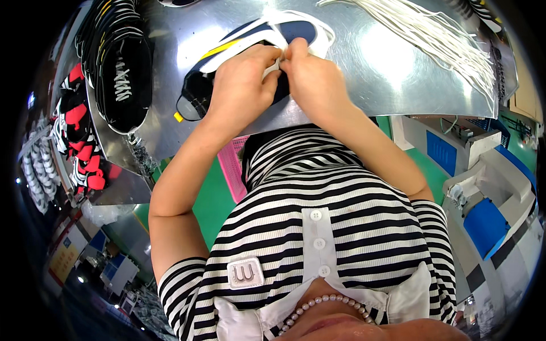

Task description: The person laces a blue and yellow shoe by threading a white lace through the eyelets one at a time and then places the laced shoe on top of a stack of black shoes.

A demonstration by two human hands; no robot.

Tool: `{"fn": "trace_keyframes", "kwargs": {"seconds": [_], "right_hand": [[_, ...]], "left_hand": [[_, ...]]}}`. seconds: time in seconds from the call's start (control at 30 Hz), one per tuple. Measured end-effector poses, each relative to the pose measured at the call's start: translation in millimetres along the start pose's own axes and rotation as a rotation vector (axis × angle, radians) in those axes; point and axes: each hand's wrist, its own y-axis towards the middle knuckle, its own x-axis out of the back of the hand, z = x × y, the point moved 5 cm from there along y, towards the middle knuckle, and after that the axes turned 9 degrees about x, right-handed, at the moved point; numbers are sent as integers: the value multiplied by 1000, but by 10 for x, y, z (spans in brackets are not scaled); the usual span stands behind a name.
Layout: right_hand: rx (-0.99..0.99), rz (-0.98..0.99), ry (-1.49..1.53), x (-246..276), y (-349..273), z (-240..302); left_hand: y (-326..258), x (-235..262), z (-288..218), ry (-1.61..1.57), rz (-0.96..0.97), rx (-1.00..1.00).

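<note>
Striped in black and white, the person's shirt (335, 227) fills the near view, with a string of pearls (324, 310) at the collar. Beyond it both forearms reach to the far side, over a shiny metal worktop (392, 68). The left hand (242, 82) and right hand (313, 77) meet knuckle to knuckle, each closed in a pinch on a white shoelace (274, 67), probably so the lace stays taut where it passes through the navy and white shoe upper (244, 51) lying flat beneath them. The hands cover the middle of that upper, so the eyelets cannot be seen. A loose bundle of white laces (432, 34) lies spread to the far right, within easy reach. On the left, black shoe uppers (122, 68) are stacked, with red and black ones (79, 142) further left. A pink basket (233, 170) sits under the worktop's near edge.
</note>
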Motion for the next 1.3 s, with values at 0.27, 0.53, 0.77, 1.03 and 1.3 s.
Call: {"fn": "trace_keyframes", "kwargs": {"seconds": [0.27,0.53,0.77,1.03,1.3], "right_hand": [[35,104,222,293,-209,53],[-135,-214,887,1324,-311,-601],[-258,128,802,1003,-231,-558],[-207,-198,834,890,-363,-702],[-73,-226,606,647,-114,-371]], "left_hand": [[-311,128,-80,164,-110,-183],[-628,308,-310,168,-237,-541],[-475,389,-102,-77,-141,-328],[-145,209,-255,-67,2,-352],[-64,-73,480,-667,663,564]]}}
